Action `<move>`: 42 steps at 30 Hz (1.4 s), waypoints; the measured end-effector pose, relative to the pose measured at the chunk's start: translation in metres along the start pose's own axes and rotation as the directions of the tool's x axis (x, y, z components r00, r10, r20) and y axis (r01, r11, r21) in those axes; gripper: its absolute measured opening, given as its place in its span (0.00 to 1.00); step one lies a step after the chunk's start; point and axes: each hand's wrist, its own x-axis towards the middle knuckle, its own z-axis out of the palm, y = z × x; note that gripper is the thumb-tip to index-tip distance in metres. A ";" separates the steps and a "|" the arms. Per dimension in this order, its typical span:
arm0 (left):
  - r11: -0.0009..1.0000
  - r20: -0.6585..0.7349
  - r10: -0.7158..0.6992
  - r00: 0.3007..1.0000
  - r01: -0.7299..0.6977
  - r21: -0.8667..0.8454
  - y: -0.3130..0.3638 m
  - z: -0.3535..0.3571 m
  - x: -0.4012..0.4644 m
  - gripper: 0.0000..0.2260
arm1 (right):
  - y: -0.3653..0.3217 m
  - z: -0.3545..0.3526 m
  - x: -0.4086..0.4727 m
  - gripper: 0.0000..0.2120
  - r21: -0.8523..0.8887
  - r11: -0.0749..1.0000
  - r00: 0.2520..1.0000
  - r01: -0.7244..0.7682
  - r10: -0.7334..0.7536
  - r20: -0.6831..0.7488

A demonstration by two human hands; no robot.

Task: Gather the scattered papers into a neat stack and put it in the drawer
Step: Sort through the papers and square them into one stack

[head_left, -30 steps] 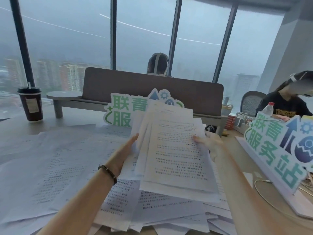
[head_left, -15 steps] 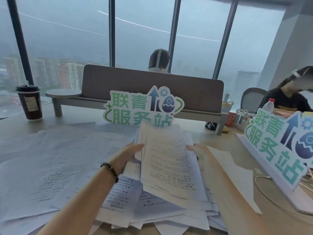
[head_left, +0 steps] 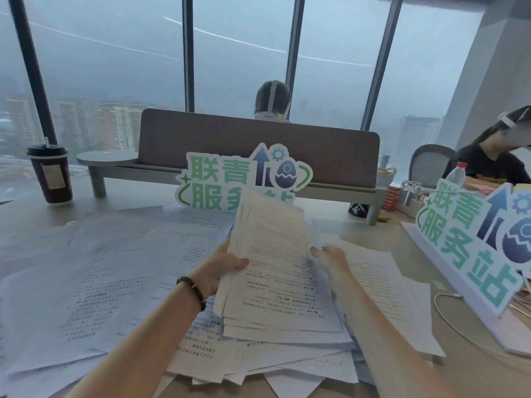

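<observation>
One stack of printed sheets sits at centre frame, tilted up off the desk, its lower edge resting on the loose papers that cover the desk's left and lower middle; they overlap too much to count. Two hands hold it: the left hand, with a bead bracelet on its wrist, grips the left edge with the thumb on top, and the right hand grips the right edge. Compared with half a second ago, the stack is squarer, its sheets less fanned, and its top again covers the bottom of the middle sign. Two signs show, the second at right. One cup stands at the left edge, one bottle at upper right, and two other people sit beyond the desk.
</observation>
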 end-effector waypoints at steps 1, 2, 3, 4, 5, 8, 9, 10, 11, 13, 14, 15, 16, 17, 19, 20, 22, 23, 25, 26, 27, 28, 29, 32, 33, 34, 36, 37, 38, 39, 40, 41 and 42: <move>0.999 -0.016 0.028 0.999 -0.028 -0.038 0.002 0.001 -0.001 0.26 | -0.001 -0.001 -0.001 0.18 0.020 1.000 1.000 0.012 -0.013 0.021; 0.996 -0.034 0.052 0.998 -0.054 -0.074 0.005 0.001 -0.002 0.25 | -0.003 -0.002 -0.004 0.17 0.037 0.999 0.999 0.020 -0.022 0.045; 0.992 -0.049 0.072 0.996 -0.077 -0.099 0.008 0.002 -0.004 0.23 | -0.007 -0.003 -0.007 0.17 0.060 0.998 0.997 0.024 -0.029 0.073; 0.989 -0.065 0.089 0.994 -0.096 -0.112 0.011 0.004 -0.005 0.21 | -0.012 -0.004 -0.011 0.18 0.095 0.995 0.995 0.022 -0.032 0.100; 0.988 -0.083 0.097 0.992 -0.107 -0.115 0.014 0.006 -0.006 0.18 | -0.018 -0.006 -0.016 0.18 0.142 0.990 0.992 0.022 -0.039 0.121; 0.990 -0.120 0.121 0.985 -0.129 -0.062 0.019 0.014 -0.008 0.10 | -0.037 -0.008 -0.031 0.14 0.239 0.969 0.986 0.063 -0.098 0.137; 0.989 -0.121 0.138 0.983 -0.143 -0.026 0.020 0.016 -0.009 0.08 | -0.044 -0.008 -0.039 0.13 0.251 0.963 0.983 0.098 -0.133 0.128; 0.986 -0.125 0.165 0.978 -0.166 0.008 0.021 0.018 -0.009 0.07 | -0.051 -0.008 -0.045 0.12 0.263 0.955 0.979 0.141 -0.174 0.109; 0.979 -0.127 0.203 0.971 -0.200 0.036 0.024 0.019 -0.010 0.07 | -0.057 -0.010 -0.052 0.12 0.280 0.941 0.971 0.192 -0.224 0.087; 0.958 -0.145 0.284 0.948 -0.275 0.076 0.030 0.018 -0.011 0.07 | -0.070 -0.013 -0.064 0.11 0.318 0.902 0.946 0.291 -0.322 0.047; 0.945 -0.158 0.324 0.933 -0.312 0.097 0.034 0.017 -0.011 0.07 | -0.077 -0.015 -0.069 0.10 0.340 0.878 0.930 0.337 -0.368 0.028; 0.932 -0.168 0.359 0.918 -0.344 0.111 0.039 0.016 -0.010 0.07 | -0.083 -0.017 -0.074 0.08 0.356 0.853 0.912 0.381 -0.411 0.008; 0.921 -0.175 0.388 0.905 -0.374 0.108 0.044 0.016 -0.011 0.07 | -0.089 -0.019 -0.078 0.07 0.367 0.828 0.892 0.425 -0.451 -0.015; 0.912 -0.177 0.409 0.895 -0.400 0.088 0.048 0.016 -0.011 0.07 | -0.095 -0.021 -0.081 0.07 0.368 0.803 0.871 0.468 -0.490 -0.038; 0.900 -0.165 0.433 0.886 -0.434 0.036 0.057 0.016 -0.015 0.08 | -0.103 -0.023 -0.084 0.08 0.339 0.764 0.824 0.549 -0.562 -0.069; 0.897 -0.154 0.438 0.885 -0.442 0.011 0.061 0.016 -0.017 0.08 | -0.106 -0.024 -0.086 0.09 0.311 0.749 0.801 0.585 -0.594 -0.075; 0.897 -0.133 0.433 0.891 -0.441 -0.032 0.066 0.016 -0.021 0.07 | -0.110 -0.025 -0.089 0.14 0.249 0.731 0.766 0.635 -0.639 -0.077; 0.899 -0.126 0.427 0.895 -0.435 -0.047 0.067 0.016 -0.022 0.07 | -0.112 -0.025 -0.090 0.17 0.232 0.724 0.754 0.650 -0.653 -0.075; 0.902 -0.115 0.420 0.900 -0.428 -0.053 0.068 0.015 -0.024 0.07 | -0.114 -0.026 -0.091 0.23 0.228 0.707 0.735 0.670 -0.674 -0.071; 0.904 -0.111 0.419 0.901 -0.426 -0.050 0.067 0.015 -0.024 0.07 | -0.115 -0.027 -0.092 0.25 0.232 0.701 0.730 0.674 -0.680 -0.069; 0.903 -0.105 0.420 0.901 -0.427 -0.047 0.067 0.015 -0.025 0.08 | -0.116 -0.027 -0.093 0.28 0.237 0.697 0.728 0.676 -0.682 -0.071; 0.903 -0.096 0.421 0.902 -0.427 -0.047 0.066 0.015 -0.026 0.09 | -0.118 -0.029 -0.095 0.32 0.245 0.693 0.726 0.678 -0.684 -0.075; 0.904 -0.087 0.420 0.903 -0.425 -0.049 0.065 0.015 -0.026 0.10 | -0.120 -0.030 -0.097 0.34 0.247 0.684 0.718 0.687 -0.691 -0.085; 0.908 -0.066 0.413 0.908 -0.417 -0.046 0.064 0.016 -0.029 0.12 | -0.134 -0.038 -0.105 0.39 0.153 0.597 0.614 0.788 -0.780 -0.120; 0.908 -0.059 0.413 0.909 -0.416 -0.042 0.064 0.016 -0.029 0.13 | -0.142 -0.041 -0.107 0.40 0.095 0.557 0.565 0.825 -0.817 -0.120; 0.908 -0.053 0.414 0.909 -0.416 -0.039 0.063 0.016 -0.029 0.13 | -0.149 -0.044 -0.107 0.41 0.032 0.517 0.517 0.856 -0.849 -0.113; 0.906 -0.045 0.420 0.906 -0.422 -0.037 0.063 0.016 -0.030 0.14 | -0.165 -0.052 -0.106 0.40 -0.088 0.446 0.439 0.891 -0.894 -0.090; 0.905 -0.043 0.423 0.905 -0.425 -0.039 0.063 0.016 -0.030 0.14 | -0.173 -0.056 -0.106 0.40 -0.147 0.420 0.414 0.895 -0.907 -0.072; 0.904 -0.041 0.424 0.905 -0.426 -0.041 0.063 0.016 -0.030 0.14 | -0.181 -0.059 -0.107 0.39 -0.209 0.400 0.399 0.892 -0.916 -0.050; 0.904 -0.040 0.424 0.905 -0.426 -0.041 0.063 0.016 -0.030 0.14 | -0.188 -0.063 -0.108 0.39 -0.276 0.383 0.390 0.882 -0.920 -0.028; 0.904 -0.041 0.424 0.905 -0.426 -0.042 0.063 0.016 -0.030 0.14 | -0.193 -0.066 -0.109 0.39 -0.340 0.368 0.389 0.865 -0.921 -0.007; 0.904 -0.041 0.424 0.905 -0.426 -0.042 0.063 0.016 -0.031 0.14 | -0.198 -0.068 -0.110 0.39 -0.396 0.359 0.396 0.845 -0.918 0.014; 0.904 -0.039 0.425 0.905 -0.426 -0.042 0.063 0.016 -0.031 0.14 | -0.202 -0.070 -0.110 0.37 -0.440 0.356 0.411 0.824 -0.911 0.033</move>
